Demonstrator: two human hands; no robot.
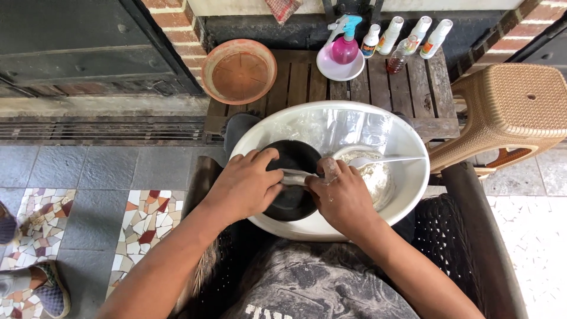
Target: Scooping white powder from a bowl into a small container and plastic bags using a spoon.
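Two hands are working inside the white basin on my lap. My left hand is gripping the black bowl by its rim; it looks hard and smooth, maybe slippery. My right hand is pinching a small grey piece, fingers closed on it.

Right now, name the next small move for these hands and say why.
Probably draw the small tool across the black pot: the left hand steadies the pot over the white basin, and the right hand pinches the tool at its rim.

1. A home patio or courtyard, seen from above.
2. Floor of grey slabs and mosaic tile, brick wall.
3. Slatted wooden table with terracotta saucer, spray bottles; woven plastic stool.
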